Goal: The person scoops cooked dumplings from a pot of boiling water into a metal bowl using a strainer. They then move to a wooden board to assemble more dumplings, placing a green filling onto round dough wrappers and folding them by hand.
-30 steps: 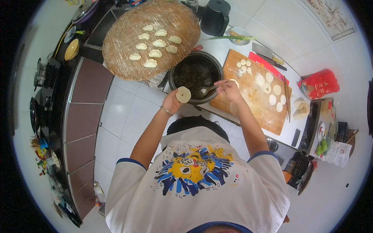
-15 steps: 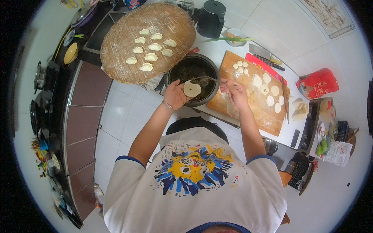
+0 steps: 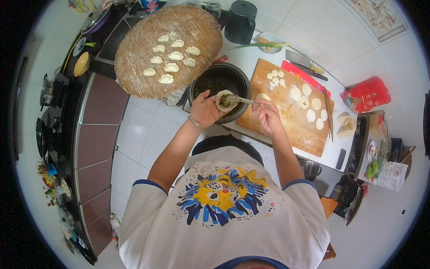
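Note:
On the fingers of my left hand (image 3: 205, 109) lies a round dumpling wrapper (image 3: 221, 104) with dark green filling on it. My right hand (image 3: 268, 117) grips a metal spoon (image 3: 244, 100), its bowl resting on the filling. Both hands are over the near rim of a dark round pot (image 3: 244, 83), which has more filling inside. To the right, a wooden board (image 3: 286, 130) carries several flat wrappers (image 3: 316, 104) and a cluster of small dough pieces (image 3: 274, 72). At the upper left, several folded dumplings (image 3: 175, 55) sit on a round woven tray (image 3: 134, 40).
A black kettle (image 3: 240, 22) stands behind the pot. A cleaver (image 3: 299, 58) and a bowl with a green onion (image 3: 270, 43) lie beyond the board. A rolling pin (image 3: 328, 112) rests along its right edge. A red bag (image 3: 367, 96) stands farther right.
The spoon has come out of the pot onto the wrapper, where a heap of filling now shows. My left hand has tilted the wrapper. A wrapper beside my right hand has come into view.

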### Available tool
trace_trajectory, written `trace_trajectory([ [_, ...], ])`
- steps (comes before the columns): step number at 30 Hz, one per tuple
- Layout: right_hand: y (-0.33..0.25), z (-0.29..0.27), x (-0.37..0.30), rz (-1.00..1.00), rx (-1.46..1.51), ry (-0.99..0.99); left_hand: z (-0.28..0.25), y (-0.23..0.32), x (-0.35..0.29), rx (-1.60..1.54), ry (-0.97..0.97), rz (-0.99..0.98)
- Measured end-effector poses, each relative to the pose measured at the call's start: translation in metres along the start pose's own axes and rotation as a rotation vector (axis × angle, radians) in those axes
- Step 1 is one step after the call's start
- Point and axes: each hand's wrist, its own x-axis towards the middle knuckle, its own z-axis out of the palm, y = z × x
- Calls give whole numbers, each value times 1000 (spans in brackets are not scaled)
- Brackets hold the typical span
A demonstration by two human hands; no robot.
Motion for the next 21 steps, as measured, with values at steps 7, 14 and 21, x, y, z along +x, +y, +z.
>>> trace_trajectory([
  [7,5,-17,-1,58,108,31,8,-5,2,-40,-69,-17],
  [14,-5,-25,-4,0,125,98,2,-2,3,53,35,71],
  [21,-23,2,4,-73,-20,141,4,3,1,126,53,97],
])
